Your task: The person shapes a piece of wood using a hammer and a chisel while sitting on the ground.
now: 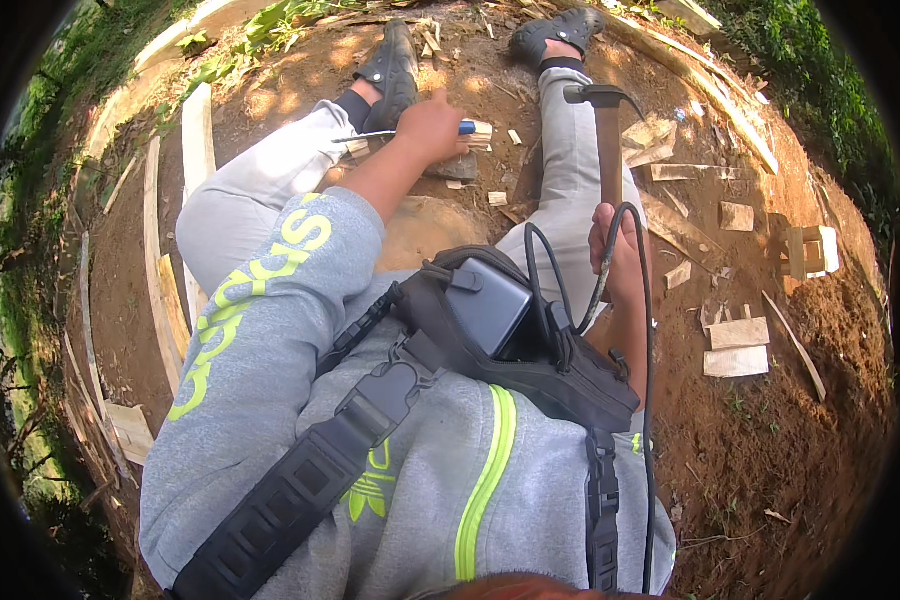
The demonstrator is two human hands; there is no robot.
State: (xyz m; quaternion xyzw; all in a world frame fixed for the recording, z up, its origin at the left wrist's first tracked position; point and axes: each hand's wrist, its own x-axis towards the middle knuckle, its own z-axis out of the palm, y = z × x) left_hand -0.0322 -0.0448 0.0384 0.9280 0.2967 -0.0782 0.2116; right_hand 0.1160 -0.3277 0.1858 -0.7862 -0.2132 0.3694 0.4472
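My left hand (432,130) is closed round a thin-bladed tool with a blue handle (467,128). Its narrow shaft points left, toward my shoe, and I cannot make out its exact kind. Just under and beside that hand lies a small split piece of wood (480,138), partly covered by my fingers, near a dark block (454,168) on the soil. My right hand (615,240) grips the lower wooden handle of a claw hammer (608,150), held upright above my right leg. The hammer's metal head is at the far end, well apart from the wood piece.
Cut wood blocks (737,216) and offcuts lie scattered on the dirt at right, with a small wooden frame (808,252) beyond. Long planks (198,140) lie at left. A black bag (490,310) with a power bank and a looping cable (648,400) hangs across my front.
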